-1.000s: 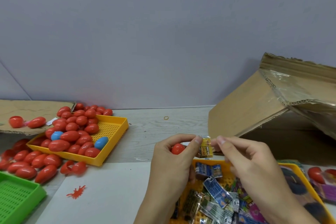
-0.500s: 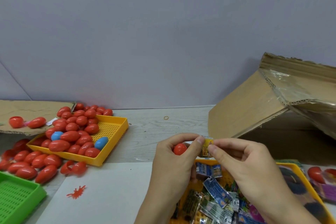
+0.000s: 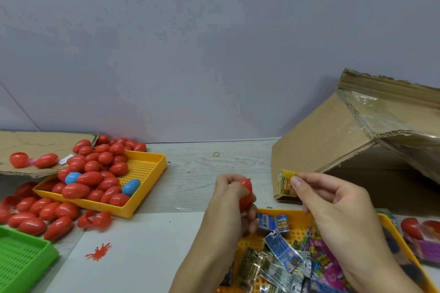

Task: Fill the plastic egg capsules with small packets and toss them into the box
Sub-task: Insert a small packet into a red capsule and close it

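My left hand (image 3: 228, 200) grips a red egg capsule (image 3: 245, 194) above the near yellow tray (image 3: 295, 217). My right hand (image 3: 333, 200) pinches a small yellow packet (image 3: 284, 183) between thumb and forefinger, held a little to the right of the capsule and apart from it. The near tray holds several small printed packets (image 3: 281, 248). A tilted cardboard box (image 3: 333, 135) stands at the right with its opening facing me. Another yellow tray (image 3: 152, 171) at the left is heaped with red egg capsules (image 3: 95, 173) and two blue ones.
More red capsules (image 3: 35, 214) lie loose on the table at the left, beside a green tray (image 3: 21, 259). A flat cardboard sheet (image 3: 35, 145) carries two capsules. A white sheet (image 3: 133, 250) bears a red splat toy (image 3: 98, 251). A rubber band (image 3: 216, 154) lies near the wall.
My hands have drawn apart: the right one carried the yellow packet rightward, the left one kept the red capsule and turned it.
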The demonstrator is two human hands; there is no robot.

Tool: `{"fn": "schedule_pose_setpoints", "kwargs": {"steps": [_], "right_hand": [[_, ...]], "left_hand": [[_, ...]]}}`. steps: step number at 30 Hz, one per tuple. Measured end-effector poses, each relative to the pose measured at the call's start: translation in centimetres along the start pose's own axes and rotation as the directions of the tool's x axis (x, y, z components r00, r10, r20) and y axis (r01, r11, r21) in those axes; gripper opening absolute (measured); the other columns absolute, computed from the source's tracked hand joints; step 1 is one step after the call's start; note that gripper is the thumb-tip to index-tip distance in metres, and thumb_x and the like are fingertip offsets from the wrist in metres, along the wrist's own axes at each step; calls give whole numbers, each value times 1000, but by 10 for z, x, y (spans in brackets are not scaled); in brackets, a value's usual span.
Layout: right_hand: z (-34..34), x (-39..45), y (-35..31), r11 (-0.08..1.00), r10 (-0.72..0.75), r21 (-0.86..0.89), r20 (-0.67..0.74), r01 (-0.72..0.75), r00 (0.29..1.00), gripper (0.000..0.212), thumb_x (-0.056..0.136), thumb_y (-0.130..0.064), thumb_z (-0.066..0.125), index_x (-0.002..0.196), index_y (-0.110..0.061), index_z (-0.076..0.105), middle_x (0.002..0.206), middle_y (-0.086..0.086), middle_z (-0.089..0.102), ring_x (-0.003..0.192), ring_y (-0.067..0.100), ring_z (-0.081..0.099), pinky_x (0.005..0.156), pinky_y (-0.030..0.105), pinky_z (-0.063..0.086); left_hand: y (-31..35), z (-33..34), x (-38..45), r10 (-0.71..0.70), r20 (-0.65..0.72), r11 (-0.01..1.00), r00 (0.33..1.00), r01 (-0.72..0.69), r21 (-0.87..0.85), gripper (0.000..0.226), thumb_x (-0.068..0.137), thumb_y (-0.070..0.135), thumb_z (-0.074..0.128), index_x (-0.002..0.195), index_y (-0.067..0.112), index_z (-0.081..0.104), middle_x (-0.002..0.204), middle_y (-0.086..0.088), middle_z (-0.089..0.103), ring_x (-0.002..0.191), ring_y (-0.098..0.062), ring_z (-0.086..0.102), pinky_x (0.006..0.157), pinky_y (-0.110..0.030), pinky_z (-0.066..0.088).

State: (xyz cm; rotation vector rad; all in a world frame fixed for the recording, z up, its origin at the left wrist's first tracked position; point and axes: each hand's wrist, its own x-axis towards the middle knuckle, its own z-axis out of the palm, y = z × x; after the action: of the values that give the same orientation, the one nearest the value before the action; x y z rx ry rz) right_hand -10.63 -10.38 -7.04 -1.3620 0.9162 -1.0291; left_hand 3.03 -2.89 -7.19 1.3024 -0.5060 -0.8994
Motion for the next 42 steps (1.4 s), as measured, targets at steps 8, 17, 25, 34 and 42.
{"fn": "schedule_pose_setpoints", "kwargs": {"steps": [8, 17, 25, 34, 42], "right_hand": [[0, 1, 1, 999, -16, -39, 16, 17, 1000, 6, 82, -29, 71, 87, -30, 71, 78, -15, 75, 73, -5, 68, 66, 21, 49], [0, 0, 1, 998, -33, -60, 58, 36, 998, 4, 81, -30, 71, 84, -30, 72, 75, -15, 74, 71, -5, 68, 57, 13, 50], [2, -2, -2, 999, -25, -21, 67, 26, 997, 21, 68, -43, 68, 82, -29, 74, 74, -15, 74, 72, -5, 68, 65, 21, 49], [0, -1, -6, 995, -44, 92, 91, 35, 995, 24, 65, -38, 68, 84, -25, 74, 69, -9, 73, 60, -2, 65, 49, 8, 45], [1, -3, -8, 994, -97, 69, 127, 89, 987, 21, 65, -36, 70, 81, -24, 76, 70, -7, 74, 61, -3, 65, 54, 10, 47]], "left_hand": [[5, 2, -9, 144, 135, 966, 980, -169, 195, 15, 92, 23, 67, 106, 23, 71, 88, -5, 74, 69, -16, 69, 59, -24, 54], [5, 1, -11, 171, 127, 949, 977, -198, 246, 14, 88, 22, 71, 102, 21, 72, 93, 0, 74, 72, -16, 72, 63, -21, 55], [4, -2, -12, 151, 173, 944, 973, -194, 266, 30, 86, 13, 75, 110, 30, 71, 99, 6, 73, 83, -16, 74, 65, -18, 56], [6, 0, -9, 173, 212, 938, 962, -227, 263, 21, 93, 35, 59, 102, 21, 71, 77, -10, 73, 62, -18, 63, 59, -23, 52], [5, 1, -9, 114, 213, 955, 970, -167, 247, 42, 85, 49, 54, 99, 13, 71, 67, -11, 69, 56, -15, 59, 56, -23, 49]]}}
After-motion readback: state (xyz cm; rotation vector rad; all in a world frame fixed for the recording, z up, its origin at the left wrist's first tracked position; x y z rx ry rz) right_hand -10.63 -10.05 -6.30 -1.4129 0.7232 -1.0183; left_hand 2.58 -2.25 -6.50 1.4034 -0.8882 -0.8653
